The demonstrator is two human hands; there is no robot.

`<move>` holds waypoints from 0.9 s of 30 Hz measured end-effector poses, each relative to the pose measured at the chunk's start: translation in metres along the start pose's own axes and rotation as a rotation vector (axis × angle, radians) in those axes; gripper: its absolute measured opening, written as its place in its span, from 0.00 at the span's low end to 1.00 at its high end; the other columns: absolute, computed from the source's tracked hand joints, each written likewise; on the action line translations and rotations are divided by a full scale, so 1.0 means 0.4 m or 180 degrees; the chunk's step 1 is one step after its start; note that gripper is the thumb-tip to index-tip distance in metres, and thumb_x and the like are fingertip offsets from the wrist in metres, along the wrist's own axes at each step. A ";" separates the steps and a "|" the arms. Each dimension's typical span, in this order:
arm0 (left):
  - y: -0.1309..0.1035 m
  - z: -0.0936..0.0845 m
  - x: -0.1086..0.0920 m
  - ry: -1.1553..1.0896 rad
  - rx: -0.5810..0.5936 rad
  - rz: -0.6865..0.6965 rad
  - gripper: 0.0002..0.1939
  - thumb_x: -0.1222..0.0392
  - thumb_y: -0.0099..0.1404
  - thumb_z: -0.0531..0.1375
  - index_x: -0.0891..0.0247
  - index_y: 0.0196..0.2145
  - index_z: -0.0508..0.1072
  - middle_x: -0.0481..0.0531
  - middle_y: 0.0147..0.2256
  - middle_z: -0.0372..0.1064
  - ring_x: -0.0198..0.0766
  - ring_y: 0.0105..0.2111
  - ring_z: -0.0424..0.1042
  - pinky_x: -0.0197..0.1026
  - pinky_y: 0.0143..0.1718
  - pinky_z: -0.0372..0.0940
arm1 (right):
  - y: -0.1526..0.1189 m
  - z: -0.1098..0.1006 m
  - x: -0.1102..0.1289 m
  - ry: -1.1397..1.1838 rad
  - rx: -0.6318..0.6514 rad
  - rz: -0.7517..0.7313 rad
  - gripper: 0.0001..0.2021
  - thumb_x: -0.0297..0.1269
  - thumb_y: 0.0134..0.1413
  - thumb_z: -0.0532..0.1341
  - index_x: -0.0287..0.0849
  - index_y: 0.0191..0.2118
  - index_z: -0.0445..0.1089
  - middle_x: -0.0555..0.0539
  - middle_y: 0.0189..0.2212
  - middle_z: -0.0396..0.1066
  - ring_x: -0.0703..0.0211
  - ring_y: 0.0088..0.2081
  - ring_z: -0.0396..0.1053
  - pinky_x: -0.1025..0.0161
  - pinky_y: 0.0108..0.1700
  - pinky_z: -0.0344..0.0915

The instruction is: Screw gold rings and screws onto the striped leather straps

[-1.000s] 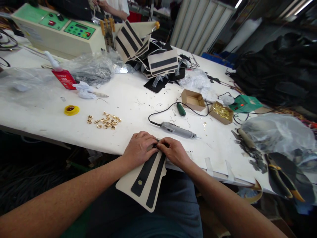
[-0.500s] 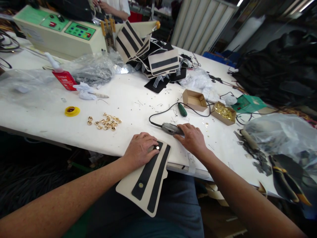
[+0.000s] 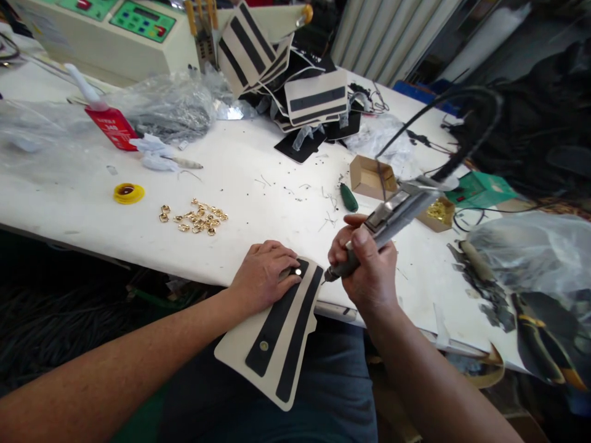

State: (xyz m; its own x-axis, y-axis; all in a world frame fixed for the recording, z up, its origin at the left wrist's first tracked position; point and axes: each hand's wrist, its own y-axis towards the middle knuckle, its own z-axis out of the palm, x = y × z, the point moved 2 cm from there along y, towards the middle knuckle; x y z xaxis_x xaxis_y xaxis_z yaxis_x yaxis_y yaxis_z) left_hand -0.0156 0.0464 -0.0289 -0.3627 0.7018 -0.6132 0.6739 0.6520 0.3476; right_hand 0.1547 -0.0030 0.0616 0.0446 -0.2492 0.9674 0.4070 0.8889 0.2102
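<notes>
My right hand (image 3: 367,261) is wrapped round a grey corded rotary tool (image 3: 399,209), tilted with its dark nose down to the left. The thin bit ends close to the upper right edge of a beige panel (image 3: 235,354); I cannot tell if they touch. Two black strips (image 3: 295,332) run along this panel, and one bears a round metal snap (image 3: 263,346) low down and a shiny round spot near the top. My left hand (image 3: 265,277) presses and holds the panel's upper end at the table edge, finger and thumb beside the shiny spot. The panel's lower end juts over my lap.
Gold-coloured metal fittings (image 3: 201,216) lie left of the panel near a yellow tape roll (image 3: 128,193). Behind stand a red glue bottle (image 3: 111,126), a stack of striped panels (image 3: 316,98), a green-handled tool (image 3: 348,197) and a cardboard box (image 3: 372,175). Pliers (image 3: 545,344) lie far right.
The right hand has lifted the rotary tool off the table, turned it nose down and brought it to the panel; its cord now arcs up. The left hand and panel have hardly moved.
</notes>
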 end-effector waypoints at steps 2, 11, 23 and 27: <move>0.000 0.001 0.000 0.0007 -0.0028 -0.0003 0.10 0.55 0.67 0.68 0.55 0.46 0.80 0.50 0.51 0.79 0.49 0.56 0.69 0.56 0.55 0.61 | -0.010 0.037 -0.011 0.0020 0.0026 -0.0131 0.16 0.47 0.52 0.74 0.46 0.38 0.71 0.58 0.23 0.63 0.66 0.20 0.62 0.65 0.23 0.63; -0.001 0.005 0.011 0.0014 -0.0006 0.0029 0.10 0.53 0.67 0.67 0.54 0.46 0.79 0.49 0.51 0.78 0.49 0.56 0.69 0.56 0.55 0.61 | -0.011 0.064 -0.068 -0.0478 0.0144 -0.0693 0.21 0.49 0.55 0.72 0.46 0.25 0.62 0.54 0.24 0.64 0.64 0.22 0.64 0.63 0.23 0.65; -0.001 0.001 0.009 0.0038 0.0078 0.0018 0.08 0.53 0.68 0.66 0.55 0.44 0.78 0.49 0.49 0.78 0.50 0.55 0.69 0.56 0.54 0.61 | -0.019 0.069 -0.084 -0.0714 0.0251 -0.0665 0.17 0.52 0.56 0.70 0.46 0.31 0.67 0.54 0.24 0.64 0.62 0.23 0.64 0.61 0.24 0.66; -0.001 0.008 0.013 0.0044 0.0030 -0.0026 0.10 0.51 0.69 0.65 0.55 0.45 0.78 0.50 0.50 0.78 0.50 0.55 0.69 0.56 0.54 0.61 | -0.018 0.069 -0.091 -0.0690 0.0267 -0.0746 0.16 0.50 0.55 0.71 0.47 0.33 0.68 0.54 0.24 0.64 0.62 0.22 0.64 0.62 0.23 0.65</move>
State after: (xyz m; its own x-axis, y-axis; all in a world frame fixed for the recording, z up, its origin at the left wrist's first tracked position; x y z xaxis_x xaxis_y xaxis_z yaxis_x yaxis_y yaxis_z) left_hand -0.0156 0.0489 -0.0342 -0.3771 0.7004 -0.6061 0.6769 0.6550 0.3358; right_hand 0.1251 0.0103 0.0289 -0.2403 -0.3711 0.8970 0.3062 0.8479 0.4328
